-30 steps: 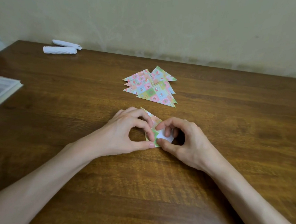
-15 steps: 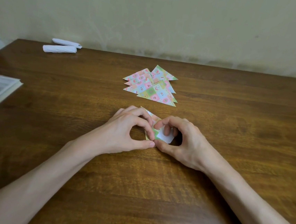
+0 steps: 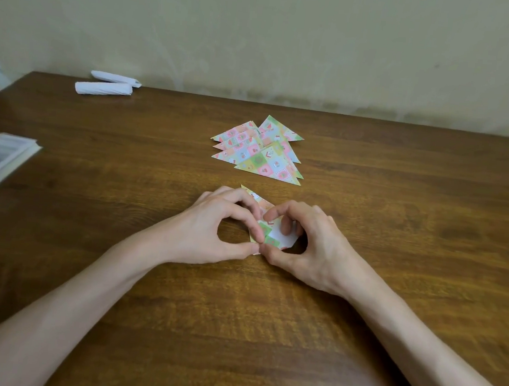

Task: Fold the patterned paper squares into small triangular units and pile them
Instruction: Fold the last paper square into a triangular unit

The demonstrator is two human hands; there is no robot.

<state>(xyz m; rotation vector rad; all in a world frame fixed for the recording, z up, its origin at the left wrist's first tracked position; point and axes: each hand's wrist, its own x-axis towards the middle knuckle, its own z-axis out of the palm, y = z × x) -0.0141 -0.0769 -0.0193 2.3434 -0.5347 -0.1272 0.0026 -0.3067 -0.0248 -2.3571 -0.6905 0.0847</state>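
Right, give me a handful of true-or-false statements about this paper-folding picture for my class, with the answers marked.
1. The left hand and the right hand both pinch one patterned paper. True.
2. The pile of triangles lies beyond the hands, toward the wall. True.
3. The patterned paper rests on top of the pile of triangles. False: it lies on the table, apart from the pile.
4. A pair of scissors lies at the table's far left. False: two white paper rolls lie there.
5. Some of the patterned paper's white side shows between the hands. True.
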